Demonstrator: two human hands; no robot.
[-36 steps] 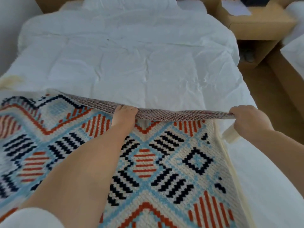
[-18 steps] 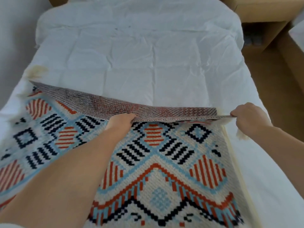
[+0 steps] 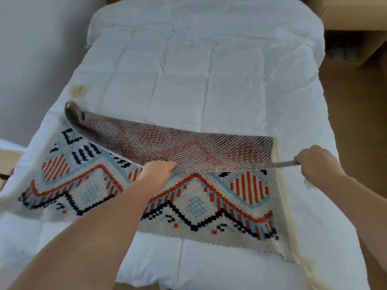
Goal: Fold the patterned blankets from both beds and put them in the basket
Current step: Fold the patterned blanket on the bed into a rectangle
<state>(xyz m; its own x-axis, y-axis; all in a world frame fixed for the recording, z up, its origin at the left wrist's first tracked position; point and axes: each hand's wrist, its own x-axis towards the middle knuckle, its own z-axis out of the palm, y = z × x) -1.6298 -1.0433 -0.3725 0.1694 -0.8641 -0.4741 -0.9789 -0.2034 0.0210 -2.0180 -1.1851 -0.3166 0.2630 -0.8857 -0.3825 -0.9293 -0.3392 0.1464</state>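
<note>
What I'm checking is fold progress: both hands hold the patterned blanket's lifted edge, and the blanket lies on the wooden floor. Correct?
Not quite. In the head view the patterned blanket lies on the white bed instead. The left hand and right hand do hold its lifted edge.

We see of the person only two arms and two hands. The left forearm [image 3: 100, 216] and the right forearm [image 3: 356, 195] are bare up to the picture's edge, smooth and slim. The left hand [image 3: 158, 170] and the right hand [image 3: 316, 162] are bare too; the right one shows rounded knuckles.
</note>
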